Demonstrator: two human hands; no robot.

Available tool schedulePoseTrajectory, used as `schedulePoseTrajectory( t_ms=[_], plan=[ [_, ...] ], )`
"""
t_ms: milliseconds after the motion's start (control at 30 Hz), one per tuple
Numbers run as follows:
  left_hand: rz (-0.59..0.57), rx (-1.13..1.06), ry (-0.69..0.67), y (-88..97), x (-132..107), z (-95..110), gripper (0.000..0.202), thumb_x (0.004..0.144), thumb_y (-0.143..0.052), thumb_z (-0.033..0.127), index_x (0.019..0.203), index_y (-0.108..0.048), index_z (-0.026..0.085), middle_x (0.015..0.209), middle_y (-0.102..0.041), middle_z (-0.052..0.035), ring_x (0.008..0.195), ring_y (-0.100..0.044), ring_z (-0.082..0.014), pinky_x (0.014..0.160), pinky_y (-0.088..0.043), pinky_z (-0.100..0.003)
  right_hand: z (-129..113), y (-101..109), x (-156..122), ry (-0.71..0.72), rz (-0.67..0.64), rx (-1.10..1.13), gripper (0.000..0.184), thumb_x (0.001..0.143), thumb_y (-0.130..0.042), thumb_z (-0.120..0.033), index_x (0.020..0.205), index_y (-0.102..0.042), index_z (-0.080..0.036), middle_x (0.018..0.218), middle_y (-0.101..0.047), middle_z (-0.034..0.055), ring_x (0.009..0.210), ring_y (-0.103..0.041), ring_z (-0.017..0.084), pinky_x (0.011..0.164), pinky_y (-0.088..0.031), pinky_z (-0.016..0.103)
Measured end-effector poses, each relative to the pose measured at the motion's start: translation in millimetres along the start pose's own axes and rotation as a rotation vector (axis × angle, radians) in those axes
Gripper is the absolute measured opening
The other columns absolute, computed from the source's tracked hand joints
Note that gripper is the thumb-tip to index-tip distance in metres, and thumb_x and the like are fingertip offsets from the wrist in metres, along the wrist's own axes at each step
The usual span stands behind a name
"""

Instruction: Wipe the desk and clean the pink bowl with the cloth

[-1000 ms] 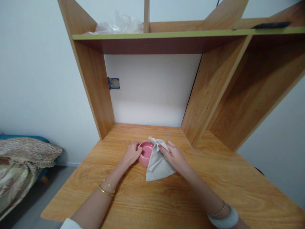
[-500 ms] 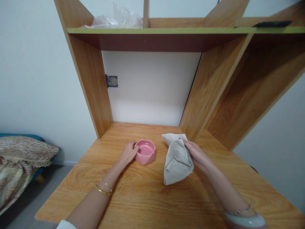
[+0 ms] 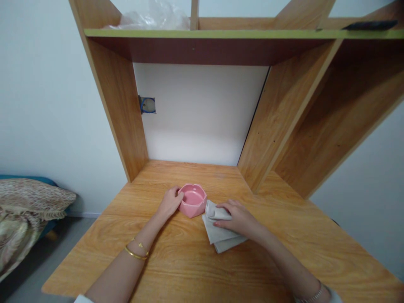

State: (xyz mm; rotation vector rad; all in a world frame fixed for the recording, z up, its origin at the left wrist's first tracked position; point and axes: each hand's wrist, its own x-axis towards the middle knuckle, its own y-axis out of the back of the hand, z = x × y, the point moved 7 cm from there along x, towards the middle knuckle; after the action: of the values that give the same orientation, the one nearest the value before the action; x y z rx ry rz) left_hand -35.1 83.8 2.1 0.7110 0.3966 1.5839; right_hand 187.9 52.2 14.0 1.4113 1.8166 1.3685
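— Since half a second ago: what has moved?

— Cloth (image 3: 221,230), grey, one item. Formerly lifted and hanging from the right hand (image 3: 237,218), well to the right of the pink dish (image 3: 192,200). Now lowered onto the desk (image 3: 176,269), folded, just beside the dish on its right, its bunched upper corner close against the dish wall. Whether the two touch cannot be told.

— Right hand, state?

— Laid palm down on the cloth, fingers loosely spread over its upper part, pressing rather than pinching. Bracelet at the wrist, low in the picture.

— Pink dish?

— Small, faceted, shallow bowl, standing upright on the desk just where it stood half a second ago. Inside shows bare.

— Left hand (image 3: 170,203)?

— Unchanged. Rests against the left side of the dish, fingers curled round its wall, thumb near the rim. Two gold bangles (image 3: 136,250) on the forearm behind it.

— Surroundings, reckoned from the dish?

— Desk: light wood, grained, extending to every side of the dish. Behind the dish, a white back panel between two upright wooden sides. Above it, a shelf with a green edge (image 3: 221,33). On that shelf, up and to the left, crumpled clear plastic (image 3: 154,17); up and far to the right, a flat dark object (image 3: 369,25), kind not readable. Far left of the dish, below desk level, patterned bedding (image 3: 28,210).
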Motion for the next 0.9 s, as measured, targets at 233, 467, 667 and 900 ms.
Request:
schedulePoseTrajectory(
  t_ms=[233,467,667,900],
  plan=[
    [-0.005,-0.011,0.021,-1.0,0.5,-2.1,0.025,0.077,-0.04,0.019,0.083,-0.062,0.011,0.082,-0.067,-0.0082,0.074,-0.059,-0.0161,0.063,-0.042,-0.023,22.8,30.7,2.6,-0.184,0.066,0.151,0.03,0.074,-0.046,-0.041,0.059,-0.06,-0.018,0.061,-0.063,0.0034,0.057,-0.056,0.019,0.05,-0.037,0.026],
    [-0.016,-0.034,0.019,-1.1,-0.5,0.1,0.026,0.077,-0.039,0.02,0.086,-0.062,0.011,0.081,-0.067,-0.0076,0.075,-0.06,-0.0161,0.065,-0.042,-0.023,33.9,131.0,3.9,-0.253,0.414,0.165,0.031,0.065,-0.053,-0.046,0.051,-0.055,-0.019,0.047,-0.056,0.0,0.047,-0.051,0.016,0.044,-0.032,0.024],
    [-0.015,-0.034,0.018,-0.4,-1.6,2.1,0.026,0.077,-0.039,0.02,0.084,-0.062,0.011,0.08,-0.066,-0.0084,0.073,-0.059,-0.0159,0.063,-0.041,-0.023,12.9,221.3,-9.3,-0.309,0.756,0.038,0.03,0.07,-0.052,-0.05,0.065,-0.059,-0.021,0.059,-0.057,0.0041,0.062,-0.055,0.022,0.054,-0.037,0.031],
    [-0.023,-0.021,0.008,-1.0,-0.6,2.0,0.025,0.076,-0.04,0.019,0.082,-0.063,0.011,0.077,-0.066,-0.0073,0.071,-0.059,-0.0158,0.062,-0.04,-0.023,-26.3,202.8,11.8,-0.158,0.712,0.037,0.028,0.072,-0.052,-0.043,0.075,-0.064,-0.017,0.065,-0.062,0.0044,0.061,-0.055,0.019,0.055,-0.037,0.029]
  ],
)
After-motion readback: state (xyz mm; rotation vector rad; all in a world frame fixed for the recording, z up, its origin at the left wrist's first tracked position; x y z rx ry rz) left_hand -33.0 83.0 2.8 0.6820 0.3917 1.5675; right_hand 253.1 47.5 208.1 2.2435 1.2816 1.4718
